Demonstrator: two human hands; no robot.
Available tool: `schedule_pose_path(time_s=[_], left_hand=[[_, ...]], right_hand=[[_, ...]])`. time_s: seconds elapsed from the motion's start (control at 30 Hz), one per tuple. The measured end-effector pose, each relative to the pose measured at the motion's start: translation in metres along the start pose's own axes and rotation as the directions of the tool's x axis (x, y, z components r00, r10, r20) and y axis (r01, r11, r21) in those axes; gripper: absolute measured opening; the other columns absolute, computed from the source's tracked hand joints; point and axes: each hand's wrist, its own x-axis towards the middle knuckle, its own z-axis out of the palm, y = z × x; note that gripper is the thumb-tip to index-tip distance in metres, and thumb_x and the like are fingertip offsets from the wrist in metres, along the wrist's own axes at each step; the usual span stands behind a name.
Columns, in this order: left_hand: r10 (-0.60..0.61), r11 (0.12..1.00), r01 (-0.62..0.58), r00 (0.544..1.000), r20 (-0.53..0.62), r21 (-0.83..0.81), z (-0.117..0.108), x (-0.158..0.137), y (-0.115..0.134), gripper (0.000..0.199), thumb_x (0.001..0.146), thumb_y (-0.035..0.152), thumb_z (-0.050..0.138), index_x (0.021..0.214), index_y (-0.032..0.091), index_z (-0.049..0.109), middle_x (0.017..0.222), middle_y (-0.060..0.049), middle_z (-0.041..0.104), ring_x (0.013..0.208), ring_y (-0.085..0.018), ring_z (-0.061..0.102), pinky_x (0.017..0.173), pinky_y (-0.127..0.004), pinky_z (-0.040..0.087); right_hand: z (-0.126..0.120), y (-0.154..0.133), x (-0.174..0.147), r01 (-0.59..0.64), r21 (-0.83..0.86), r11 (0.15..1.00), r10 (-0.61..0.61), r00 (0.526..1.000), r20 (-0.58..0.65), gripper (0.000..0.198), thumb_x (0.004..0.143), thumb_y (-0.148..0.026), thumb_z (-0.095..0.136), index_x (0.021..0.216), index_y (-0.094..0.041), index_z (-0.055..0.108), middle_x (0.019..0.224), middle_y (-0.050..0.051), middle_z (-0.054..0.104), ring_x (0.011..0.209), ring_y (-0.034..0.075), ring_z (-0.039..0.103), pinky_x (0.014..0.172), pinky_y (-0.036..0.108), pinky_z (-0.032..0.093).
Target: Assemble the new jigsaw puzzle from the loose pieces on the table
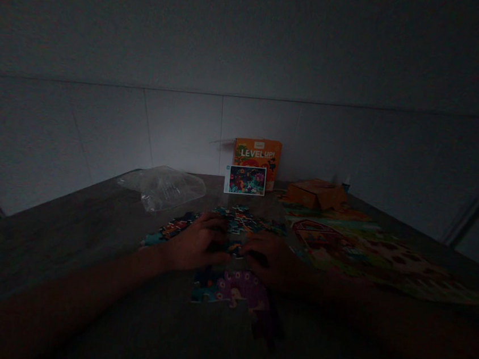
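Observation:
The light is dim. My left hand (199, 241) is closed, thumb and fingers bent around the edge of a small jigsaw piece (235, 249) lying between my two hands. From the other side my right hand (269, 256) closes on the same spot, its fingertips at the piece. Whether it is one piece or two joined is hard to see. Just below my hands lies a joined jigsaw section (247, 290) with a purple, tentacle-like shape. Beyond my fingers spreads a heap of loose jigsaw pieces (241, 218) in dark blue, orange and teal.
A picture card (247, 181) leans against an upright orange box (258, 147) at the back. A clear plastic bag (172, 189) lies at back left. On the right are an orange carton (315, 194) and a large assembled farm puzzle (356, 246). A wall closes the table's far side.

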Motion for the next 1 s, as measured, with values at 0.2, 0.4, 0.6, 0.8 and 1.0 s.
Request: schedule_pose_path(time_s=[0.2, 0.4, 0.6, 0.8, 1.0], left_hand=[[-0.062, 0.998, 0.062, 0.998, -0.003, -0.002, -0.005, 0.001, 0.003, 0.033, 0.084, 0.049, 0.072, 0.091, 0.018, 0.073, 0.116, -0.010, 0.065, 0.120, -0.030, 0.051, 0.105, -0.044, 0.040], [-0.094, 0.995, 0.094, 0.996, 0.003, -0.042, -0.003, 0.001, 0.001, 0.031, 0.081, 0.046, 0.076, 0.093, 0.018, 0.072, 0.116, -0.010, 0.065, 0.121, -0.030, 0.050, 0.106, -0.043, 0.038], [-0.095, 0.992, 0.095, 0.995, -0.003, -0.086, -0.001, 0.001, 0.000, 0.030, 0.079, 0.040, 0.078, 0.095, 0.018, 0.069, 0.121, -0.010, 0.064, 0.125, -0.031, 0.048, 0.107, -0.045, 0.037], [-0.118, 0.984, 0.117, 0.993, 0.005, -0.134, 0.003, 0.002, -0.002, 0.031, 0.076, 0.039, 0.080, 0.092, 0.018, 0.065, 0.113, -0.009, 0.065, 0.121, -0.030, 0.050, 0.105, -0.045, 0.038], [-0.143, 0.966, 0.127, 0.988, -0.053, -0.226, 0.007, -0.002, -0.005, 0.039, 0.070, 0.034, 0.082, 0.096, 0.018, 0.058, 0.113, -0.009, 0.061, 0.119, -0.030, 0.049, 0.100, -0.043, 0.042]], right_hand=[[0.000, 0.000, 0.000, 0.050, 0.013, 0.999, -0.049, 0.998, -0.035, 0.019, 0.081, -0.008, 0.054, 0.089, -0.016, 0.071, 0.084, 0.008, 0.069, 0.081, 0.021, 0.063, 0.075, 0.033, 0.050], [-0.003, -0.006, 0.000, 0.029, 0.085, 0.996, -0.019, 0.993, -0.120, 0.037, 0.079, -0.006, 0.054, 0.114, -0.016, 0.061, 0.111, 0.012, 0.062, 0.105, 0.023, 0.059, 0.091, 0.039, 0.049], [-0.003, -0.008, -0.002, -0.003, 0.055, 0.999, 0.011, 0.988, -0.151, 0.035, 0.080, -0.008, 0.055, 0.114, -0.014, 0.058, 0.115, 0.014, 0.055, 0.108, 0.025, 0.054, 0.094, 0.042, 0.047], [-0.001, -0.003, -0.002, -0.032, -0.018, 0.999, 0.032, 0.999, -0.030, 0.012, 0.085, -0.012, 0.057, 0.081, -0.014, 0.067, 0.101, 0.012, 0.056, 0.095, 0.023, 0.057, 0.083, 0.038, 0.048], [0.000, -0.002, -0.001, -0.025, -0.006, 1.000, 0.024, 0.997, -0.076, 0.011, 0.081, -0.008, 0.059, 0.082, -0.013, 0.068, 0.100, 0.012, 0.058, 0.095, 0.023, 0.058, 0.084, 0.037, 0.048]])
